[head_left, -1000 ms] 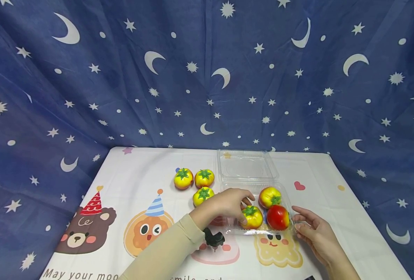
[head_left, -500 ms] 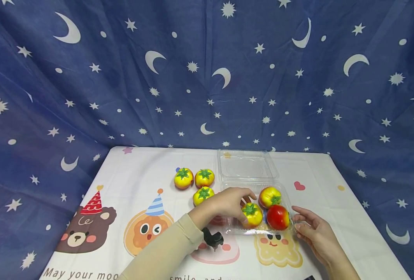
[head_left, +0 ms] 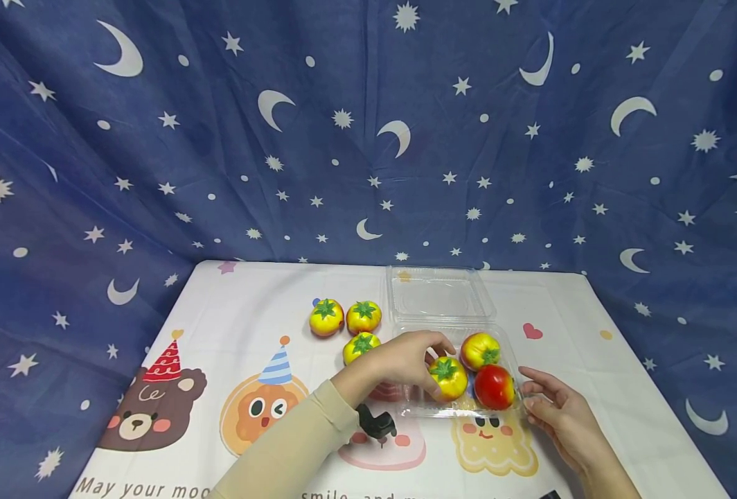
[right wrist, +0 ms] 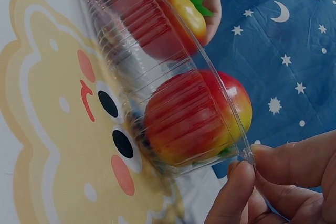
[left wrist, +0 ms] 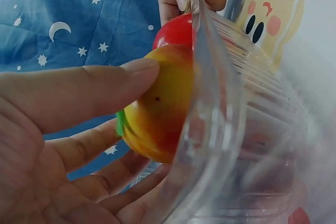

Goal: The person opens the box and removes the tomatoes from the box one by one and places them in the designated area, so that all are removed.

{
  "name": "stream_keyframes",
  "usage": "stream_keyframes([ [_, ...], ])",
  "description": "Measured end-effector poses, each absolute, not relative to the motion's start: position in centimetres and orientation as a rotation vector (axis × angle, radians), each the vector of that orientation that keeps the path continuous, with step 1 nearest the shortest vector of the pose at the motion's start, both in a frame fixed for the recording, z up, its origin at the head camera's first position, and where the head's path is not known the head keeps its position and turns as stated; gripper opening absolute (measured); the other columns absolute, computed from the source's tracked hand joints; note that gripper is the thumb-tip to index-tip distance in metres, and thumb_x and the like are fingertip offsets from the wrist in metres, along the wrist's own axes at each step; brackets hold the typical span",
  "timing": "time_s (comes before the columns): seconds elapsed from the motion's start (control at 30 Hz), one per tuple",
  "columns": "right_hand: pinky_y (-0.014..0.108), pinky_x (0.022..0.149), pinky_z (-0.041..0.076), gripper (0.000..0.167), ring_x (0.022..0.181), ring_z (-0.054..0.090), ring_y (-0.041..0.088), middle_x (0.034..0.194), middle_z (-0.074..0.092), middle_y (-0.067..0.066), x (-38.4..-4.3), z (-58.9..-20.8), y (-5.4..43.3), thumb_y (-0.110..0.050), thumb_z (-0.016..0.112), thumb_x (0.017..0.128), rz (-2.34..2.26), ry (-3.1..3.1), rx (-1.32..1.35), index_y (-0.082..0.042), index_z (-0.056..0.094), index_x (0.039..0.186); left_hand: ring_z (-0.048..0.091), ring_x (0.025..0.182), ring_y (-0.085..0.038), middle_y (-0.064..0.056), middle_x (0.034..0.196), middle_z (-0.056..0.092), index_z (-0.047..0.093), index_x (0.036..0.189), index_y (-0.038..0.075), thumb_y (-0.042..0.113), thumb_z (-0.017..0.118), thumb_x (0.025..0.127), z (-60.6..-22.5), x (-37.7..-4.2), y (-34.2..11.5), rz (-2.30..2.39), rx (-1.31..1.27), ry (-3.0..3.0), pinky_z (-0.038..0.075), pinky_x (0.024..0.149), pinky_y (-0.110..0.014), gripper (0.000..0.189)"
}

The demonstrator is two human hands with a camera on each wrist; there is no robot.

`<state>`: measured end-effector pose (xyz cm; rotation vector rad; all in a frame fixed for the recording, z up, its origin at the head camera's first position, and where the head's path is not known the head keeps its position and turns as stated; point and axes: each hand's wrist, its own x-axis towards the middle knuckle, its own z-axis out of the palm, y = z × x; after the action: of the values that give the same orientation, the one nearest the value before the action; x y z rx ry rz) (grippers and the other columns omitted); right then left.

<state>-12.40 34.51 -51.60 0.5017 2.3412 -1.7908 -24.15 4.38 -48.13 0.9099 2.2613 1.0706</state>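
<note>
My left hand (head_left: 413, 359) grips a yellow-red tomato (head_left: 448, 380) with a green leafy top, within the open clear plastic clamshell box (head_left: 418, 405). In the left wrist view the thumb and fingers stand on either side of this tomato (left wrist: 163, 103), beside the box wall. My right hand (head_left: 562, 416) pinches the box's near right corner between thumb and finger, as the right wrist view shows at the rim (right wrist: 247, 153). A red tomato (head_left: 494, 387) lies on its side near that corner. Behind it sits another yellow tomato (head_left: 481, 351), also tipped over.
Left of the box, three yellow tomatoes stand on the table: one at far left (head_left: 327, 317), one beside it (head_left: 363, 317), one partly behind my left wrist (head_left: 360, 346). The box's lid (head_left: 440, 294) lies folded back. A starry blue curtain (head_left: 368, 138) hangs behind.
The tomato in my left hand has shifted slightly toward the back of the box, the hand moving with it. My right hand stays at the box corner.
</note>
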Motion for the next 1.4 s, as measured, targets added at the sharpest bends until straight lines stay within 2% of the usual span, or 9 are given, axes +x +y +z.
stream_keyframes([
  [0.3, 0.020, 0.078, 0.063, 0.070, 0.084, 0.063, 0.016, 0.109, 0.064, -0.005, -12.3, -51.6, 34.6, -0.002, 0.068, 0.099, -1.809, 2.339, 0.481, -0.005, 0.039, 0.162, 0.068, 0.109, -0.008, 0.006, 0.127, 0.071, 0.071, 0.128, 0.023, 0.015, 0.098, 0.072, -47.9, -24.2, 4.2, 1.110, 0.919, 2.272, 0.055, 0.097, -0.019, 0.062],
  [1.07, 0.020, 0.076, 0.062, 0.069, 0.083, 0.061, 0.015, 0.107, 0.064, -0.002, -12.4, -51.1, 34.6, 0.001, 0.067, 0.098, -1.835, 2.308, 0.488, -0.004, 0.039, 0.161, 0.062, 0.111, -0.008, 0.008, 0.127, 0.067, 0.072, 0.131, 0.024, 0.016, 0.095, 0.076, -47.4, -23.7, 3.6, 1.286, 0.897, 2.198, 0.055, 0.096, -0.022, 0.061],
  [1.4, 0.021, 0.076, 0.063, 0.067, 0.084, 0.063, 0.017, 0.108, 0.064, 0.001, -12.4, -51.2, 34.4, 0.001, 0.064, 0.099, -1.803, 2.313, 0.501, -0.003, 0.039, 0.161, 0.062, 0.113, -0.009, 0.005, 0.132, 0.065, 0.071, 0.134, 0.023, 0.011, 0.093, 0.076, -47.3, -23.4, 3.1, 1.376, 0.865, 2.184, 0.061, 0.100, -0.031, 0.063],
])
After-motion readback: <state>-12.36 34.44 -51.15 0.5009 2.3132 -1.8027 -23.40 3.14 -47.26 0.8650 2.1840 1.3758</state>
